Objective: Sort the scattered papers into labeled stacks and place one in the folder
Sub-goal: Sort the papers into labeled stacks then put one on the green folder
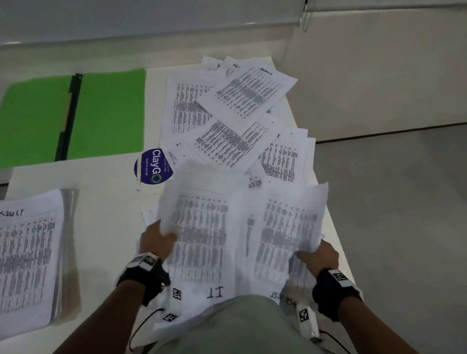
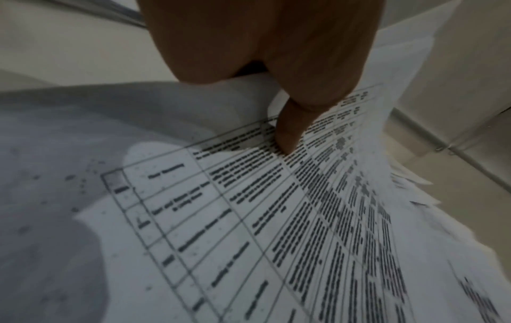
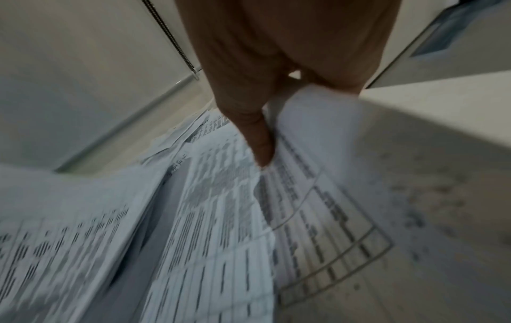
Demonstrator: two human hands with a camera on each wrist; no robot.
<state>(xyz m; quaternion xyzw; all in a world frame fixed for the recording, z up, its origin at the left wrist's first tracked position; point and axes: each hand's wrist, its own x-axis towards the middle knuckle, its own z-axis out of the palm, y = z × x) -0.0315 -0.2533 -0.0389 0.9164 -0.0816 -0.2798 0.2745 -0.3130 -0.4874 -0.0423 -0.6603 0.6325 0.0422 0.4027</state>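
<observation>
From the head camera, my left hand (image 1: 157, 241) pinches the left edge of a printed sheet marked "IT" (image 1: 201, 236), and my right hand (image 1: 318, 256) grips the lower right corner of a second sheet (image 1: 290, 223). Both pages are raised off the white table (image 1: 102, 202), I judge so I can read their handwritten headings before sorting. The scattered papers (image 1: 229, 116) lie fanned at 1 o'clock from my hands, unsorted. 1 squared stack headed "TASKLIST" (image 1: 17, 257) sits at 9 o'clock, well apart. The green folder (image 1: 65, 117) lies open flat at 11 o'clock, its 2 leaves bare, with only a dark clip strip along the spine; no page is in it. A round blue ClayGo sticker (image 1: 150, 167) sits between the folder and the papers.

From the left wrist, my left thumb (image 2: 287, 135) presses down on the table-printed sheet (image 2: 249, 218), the fingers beneath hidden by the paper.

From the right wrist, my right thumb (image 3: 259, 144) lies on top of the curled page (image 3: 318, 174), clamping it; the picture is blurred. More loose sheets (image 3: 83, 251) lie at 8 o'clock.
</observation>
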